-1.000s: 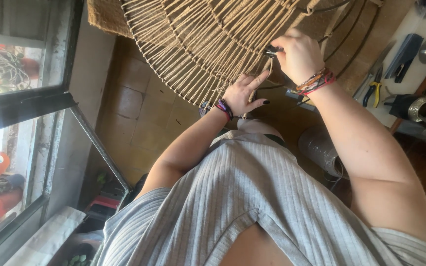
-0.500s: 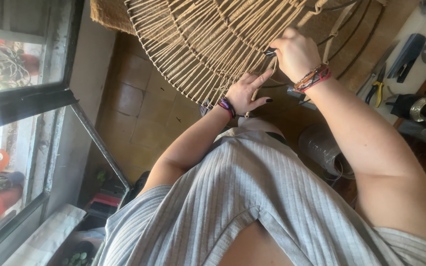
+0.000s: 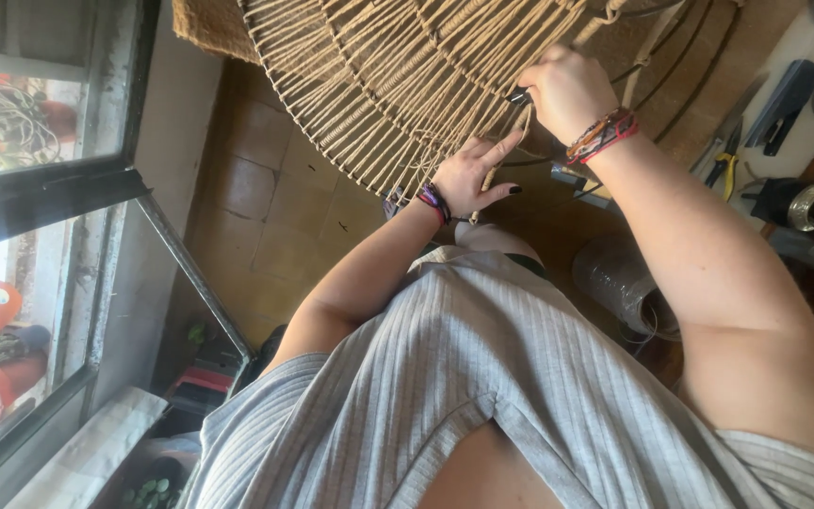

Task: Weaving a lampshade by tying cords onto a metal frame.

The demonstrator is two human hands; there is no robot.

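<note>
Woven cord frame (image 3: 398, 85) under both hands: left (image 3: 478, 174) spread flat, right (image 3: 567, 90) clenched on cord.

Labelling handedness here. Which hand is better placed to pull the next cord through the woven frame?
Probably the right hand: it is closed on a small dark tool at the woven frame. The left hand lies open, fingers spread at the frame's edge, more suited to steadying.

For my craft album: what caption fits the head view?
Left hand steadies a round woven cord frame while right hand works its strands.
</note>
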